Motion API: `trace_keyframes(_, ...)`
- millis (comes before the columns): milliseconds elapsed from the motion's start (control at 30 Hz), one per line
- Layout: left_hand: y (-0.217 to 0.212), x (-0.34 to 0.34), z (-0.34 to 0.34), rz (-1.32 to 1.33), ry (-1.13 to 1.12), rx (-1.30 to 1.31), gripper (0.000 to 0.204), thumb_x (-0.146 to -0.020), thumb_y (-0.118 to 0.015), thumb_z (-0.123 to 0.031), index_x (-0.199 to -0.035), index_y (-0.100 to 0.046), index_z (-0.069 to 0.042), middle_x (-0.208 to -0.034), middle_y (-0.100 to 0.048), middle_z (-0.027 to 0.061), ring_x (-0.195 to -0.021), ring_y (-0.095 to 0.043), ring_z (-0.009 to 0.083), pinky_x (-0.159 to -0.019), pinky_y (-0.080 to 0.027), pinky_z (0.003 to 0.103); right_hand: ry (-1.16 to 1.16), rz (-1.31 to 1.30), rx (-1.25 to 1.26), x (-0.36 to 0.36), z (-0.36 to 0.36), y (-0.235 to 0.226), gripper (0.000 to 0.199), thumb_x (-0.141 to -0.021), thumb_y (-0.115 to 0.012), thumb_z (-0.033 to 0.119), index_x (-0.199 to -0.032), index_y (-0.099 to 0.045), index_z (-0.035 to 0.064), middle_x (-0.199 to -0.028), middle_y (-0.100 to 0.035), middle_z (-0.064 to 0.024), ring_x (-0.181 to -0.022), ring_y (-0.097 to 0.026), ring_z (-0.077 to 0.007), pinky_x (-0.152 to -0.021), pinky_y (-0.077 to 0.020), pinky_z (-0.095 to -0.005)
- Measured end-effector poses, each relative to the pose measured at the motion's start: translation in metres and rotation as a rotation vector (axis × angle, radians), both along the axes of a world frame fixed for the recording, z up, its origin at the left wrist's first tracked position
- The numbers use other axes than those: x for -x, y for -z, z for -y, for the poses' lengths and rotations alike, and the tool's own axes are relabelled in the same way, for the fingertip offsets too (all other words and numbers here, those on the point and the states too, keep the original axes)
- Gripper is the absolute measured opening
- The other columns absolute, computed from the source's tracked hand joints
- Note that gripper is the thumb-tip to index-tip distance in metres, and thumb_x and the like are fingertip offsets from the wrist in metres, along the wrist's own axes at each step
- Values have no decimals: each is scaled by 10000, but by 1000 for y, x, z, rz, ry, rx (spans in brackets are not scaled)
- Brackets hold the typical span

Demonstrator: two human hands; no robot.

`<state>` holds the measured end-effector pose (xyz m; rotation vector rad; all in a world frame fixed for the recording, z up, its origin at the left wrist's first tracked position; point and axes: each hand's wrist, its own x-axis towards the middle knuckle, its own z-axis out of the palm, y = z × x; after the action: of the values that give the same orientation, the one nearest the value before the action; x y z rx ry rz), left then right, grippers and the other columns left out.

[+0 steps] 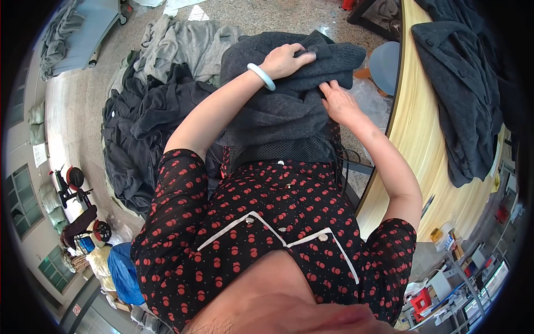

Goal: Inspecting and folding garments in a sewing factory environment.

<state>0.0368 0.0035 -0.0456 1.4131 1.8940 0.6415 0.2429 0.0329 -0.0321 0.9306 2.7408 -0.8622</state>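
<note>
A dark grey knit sweater (pixel 278 119) lies bunched across my lap and reaches forward past my knees. My left hand (pixel 285 60), with a pale bangle on its wrist, is closed on the upper part of the knit, fingers curled over a fold. Close to the sweater's ribbed right end, my right hand (pixel 340 104) has its fingers and thumb bent around the edge of a fold. The sweater's underside is hidden.
Dark garments (pixel 150 128) and light grey knits (pixel 181 47) are heaped at my left. To my right stands a wooden table (pixel 414 139) with a dark garment (pixel 456 94) hanging over it and a pen (pixel 428 205). A blue-grey stool (pixel 385 68) stands beyond my right hand.
</note>
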Motion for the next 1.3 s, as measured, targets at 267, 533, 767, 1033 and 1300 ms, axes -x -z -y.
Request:
trace_keyframes(267, 18, 9, -7, 752, -389, 114, 605, -889, -374, -472, -1158, -480, 59, -1167, -514, 152, -1056, -502, 223, -912, -377, 302, 32, -354, -235, -2, -39, 9, 192, -735, -472, 30, -898, -568, 62, -865, -557, -129, -899, -521, -314, -759, -443, -394)
trace_keyframes(533, 7, 8, 2, 1047, -565, 342, 617, -896, -345, -463, -1202, -418, 69, -1203, -475, 190, -1103, -466, 263, -891, -407, 359, 352, -775, 232, -9, -41, -114, 124, -840, -486, 67, -929, -552, 11, -825, -560, 12, -750, -500, -55, -667, -410, -201)
trace_keyframes(767, 8, -7, -5, 1066, -495, 278, 426, -872, -437, -363, -1153, -497, -47, -1040, -576, 114, -835, -549, 193, -779, -432, 332, -46, -320, 257, 11, 13, -48, 210, -773, -623, 210, -851, -565, 23, -716, -583, -121, -659, -580, -221, -620, -439, -298)
trace_keyframes(1033, -41, 0, -18, -99, -484, -549, 176, -779, -595, -175, -835, -596, -9, -687, -604, 167, -618, -603, 252, -597, -457, 351, -261, -644, 309, 49, 42, -72, 184, -807, -580, 217, -871, -548, 47, -686, -555, -150, -615, -557, -313, -526, -423, -354)
trace_keyframes(1300, -2, -13, 12, -84, 261, 25, 322, -801, -549, -332, -838, -615, -20, -815, -613, 168, -797, -585, 314, -727, -453, 377, -337, -532, 42, 28, 48, -45, 351, -785, -576, 161, -1088, -495, 3, -1079, -525, -167, -1063, -464, -316, -879, -390, -385)
